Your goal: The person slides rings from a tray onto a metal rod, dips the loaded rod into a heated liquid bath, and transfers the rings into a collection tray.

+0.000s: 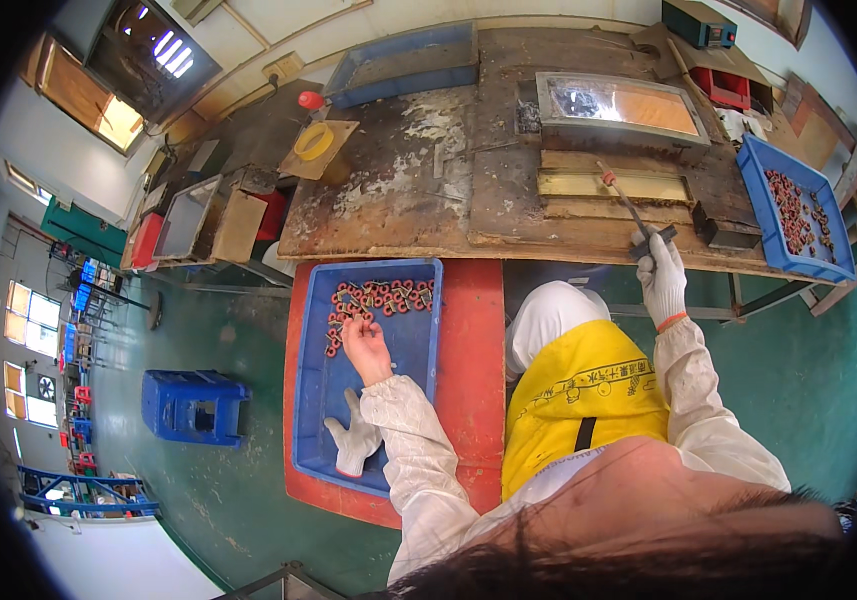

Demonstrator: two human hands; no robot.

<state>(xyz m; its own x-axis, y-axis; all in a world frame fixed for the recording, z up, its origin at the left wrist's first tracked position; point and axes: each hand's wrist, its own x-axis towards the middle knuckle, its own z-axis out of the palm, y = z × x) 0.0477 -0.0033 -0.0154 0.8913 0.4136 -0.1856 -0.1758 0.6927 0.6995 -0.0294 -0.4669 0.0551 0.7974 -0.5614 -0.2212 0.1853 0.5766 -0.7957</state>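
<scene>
My bare left hand [366, 352] is over a blue tray [313, 420], at the near edge of a heap of small red ring-shaped parts [388, 297]. Its fingers are loosely curled and a little apart; nothing shows in the palm. A white work glove [353, 440] lies in the same tray beside my left wrist. On my right hand [663, 280] is another white glove, closed around the dark handle of a thin metal-rod tool [632, 207]. A small reddish piece [608, 178] sits at the tool's far tip, above the bench. The tool's exact kind is unclear.
The worn wooden bench [388, 220] carries a framed glass panel [618, 103], a yellow ring [314, 141] and a smaller blue tray [828, 262] of red parts at right. A red board [473, 400] lies under the big tray. A blue plastic stool [195, 407] stands left.
</scene>
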